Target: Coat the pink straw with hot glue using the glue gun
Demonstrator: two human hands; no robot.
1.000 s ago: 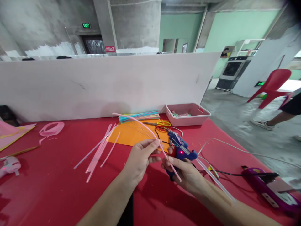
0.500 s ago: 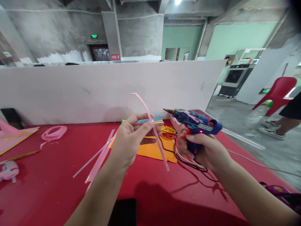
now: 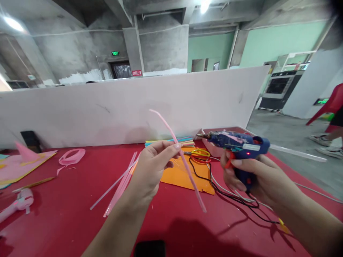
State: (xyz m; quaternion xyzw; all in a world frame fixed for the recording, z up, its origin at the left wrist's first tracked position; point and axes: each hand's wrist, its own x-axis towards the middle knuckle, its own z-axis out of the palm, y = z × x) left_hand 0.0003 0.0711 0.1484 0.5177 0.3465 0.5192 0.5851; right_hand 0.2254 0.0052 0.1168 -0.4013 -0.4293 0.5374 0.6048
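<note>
My left hand (image 3: 152, 167) pinches a long pink straw (image 3: 187, 173) near its middle; the straw slants from upper left to lower right above the red table (image 3: 53, 221). My right hand (image 3: 252, 175) grips a blue hot glue gun (image 3: 235, 144) with a red trigger and a lit red lamp. The gun is raised off the table, its nozzle pointing left toward the straw, a short gap between them. A glue stick pokes out of its back, and its cords trail down onto the table.
Loose pink straws (image 3: 120, 184) lie left of centre. Orange paper (image 3: 184, 176), yellow-handled scissors (image 3: 199, 154) and a bundle of coloured straws (image 3: 171, 141) sit behind. A pink tray (image 3: 211, 144), pink paper cutouts (image 3: 71, 157), a pink glue gun (image 3: 16, 205) and a white partition (image 3: 107, 107) are around.
My right hand has lifted the glue gun off the table and turned its nozzle toward the straw. My left hand has raised the straw and tilted it steeper.
</note>
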